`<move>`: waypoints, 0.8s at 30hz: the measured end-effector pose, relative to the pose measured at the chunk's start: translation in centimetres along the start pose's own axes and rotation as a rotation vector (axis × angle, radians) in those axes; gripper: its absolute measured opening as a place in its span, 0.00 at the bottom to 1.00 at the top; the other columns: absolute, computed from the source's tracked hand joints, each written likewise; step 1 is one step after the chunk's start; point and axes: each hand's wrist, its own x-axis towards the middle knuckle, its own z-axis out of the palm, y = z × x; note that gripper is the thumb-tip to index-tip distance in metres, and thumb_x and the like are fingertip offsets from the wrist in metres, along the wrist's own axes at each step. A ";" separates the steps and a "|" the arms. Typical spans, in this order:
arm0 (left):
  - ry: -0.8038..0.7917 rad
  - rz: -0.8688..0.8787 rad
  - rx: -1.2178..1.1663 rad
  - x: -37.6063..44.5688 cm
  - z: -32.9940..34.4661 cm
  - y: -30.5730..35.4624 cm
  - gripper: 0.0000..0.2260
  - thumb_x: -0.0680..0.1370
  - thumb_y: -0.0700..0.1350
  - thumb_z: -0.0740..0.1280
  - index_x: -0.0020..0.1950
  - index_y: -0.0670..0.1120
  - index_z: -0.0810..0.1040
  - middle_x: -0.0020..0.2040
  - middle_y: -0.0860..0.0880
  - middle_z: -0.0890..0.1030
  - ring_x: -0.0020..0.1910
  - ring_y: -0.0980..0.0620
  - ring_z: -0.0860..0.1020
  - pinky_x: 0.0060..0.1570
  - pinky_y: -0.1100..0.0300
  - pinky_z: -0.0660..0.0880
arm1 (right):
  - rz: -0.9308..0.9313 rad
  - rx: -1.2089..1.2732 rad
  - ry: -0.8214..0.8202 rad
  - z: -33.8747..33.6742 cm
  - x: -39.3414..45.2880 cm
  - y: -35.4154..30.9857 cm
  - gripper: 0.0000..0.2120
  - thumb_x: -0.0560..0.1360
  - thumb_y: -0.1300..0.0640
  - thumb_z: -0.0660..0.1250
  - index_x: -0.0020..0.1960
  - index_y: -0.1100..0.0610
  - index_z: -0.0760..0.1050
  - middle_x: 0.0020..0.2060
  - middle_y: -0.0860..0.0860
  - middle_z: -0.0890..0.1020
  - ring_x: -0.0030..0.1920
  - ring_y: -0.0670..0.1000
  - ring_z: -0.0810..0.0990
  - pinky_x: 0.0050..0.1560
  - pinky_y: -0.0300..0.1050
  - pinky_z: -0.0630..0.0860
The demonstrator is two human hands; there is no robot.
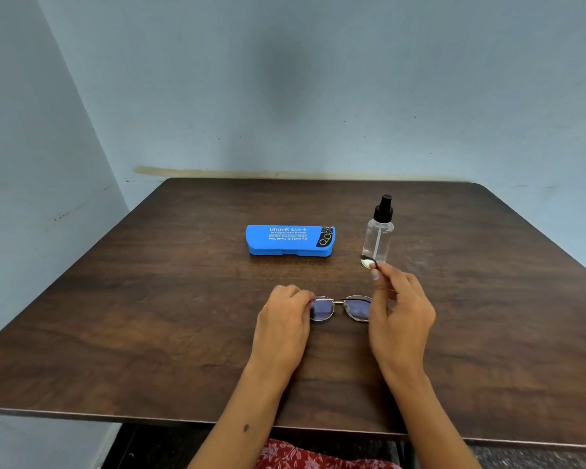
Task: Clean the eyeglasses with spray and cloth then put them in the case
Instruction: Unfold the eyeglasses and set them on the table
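Observation:
Thin metal-framed eyeglasses (342,308) lie low over the dark wooden table (149,333), lenses facing me. My left hand (283,330) pinches the frame's left end. My right hand (400,316) holds the right temple arm, its dark tip raised between thumb and forefinger near the bottle's base. A closed blue glasses case (290,240) with white lettering sits behind the glasses. To its right stands a clear spray bottle (378,233) with a black pump top. No cloth is in view.
The table stands against a pale blue wall (318,96), in a corner on the left. Its front edge is just below my forearms, and a red patterned garment (318,456) shows beneath it.

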 end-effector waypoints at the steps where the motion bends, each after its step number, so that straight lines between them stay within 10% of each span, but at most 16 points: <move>1: 0.002 0.015 0.025 0.0 0.0 0.1 0.05 0.76 0.41 0.67 0.49 0.43 0.82 0.47 0.48 0.80 0.48 0.52 0.76 0.43 0.60 0.73 | 0.035 0.030 0.017 -0.2 0.2 0.1 0.09 0.76 0.64 0.66 0.54 0.60 0.80 0.41 0.48 0.79 0.37 0.47 0.77 0.39 0.35 0.74; 17: 0.013 0.138 0.207 0.1 0.0 0.7 0.15 0.56 0.39 0.80 0.37 0.49 0.80 0.33 0.53 0.77 0.29 0.58 0.75 0.25 0.68 0.68 | 0.447 0.369 0.112 -1.5 1.1 0.2 0.08 0.76 0.61 0.67 0.52 0.52 0.81 0.36 0.42 0.83 0.31 0.41 0.78 0.37 0.31 0.76; 24: 0.124 0.016 -0.011 0.0 0.6 0.4 0.09 0.67 0.34 0.75 0.45 0.42 0.81 0.36 0.48 0.81 0.31 0.53 0.79 0.30 0.64 0.75 | 0.433 0.398 0.112 -1.7 1.1 0.0 0.09 0.76 0.60 0.67 0.49 0.47 0.80 0.33 0.39 0.82 0.31 0.41 0.78 0.40 0.37 0.78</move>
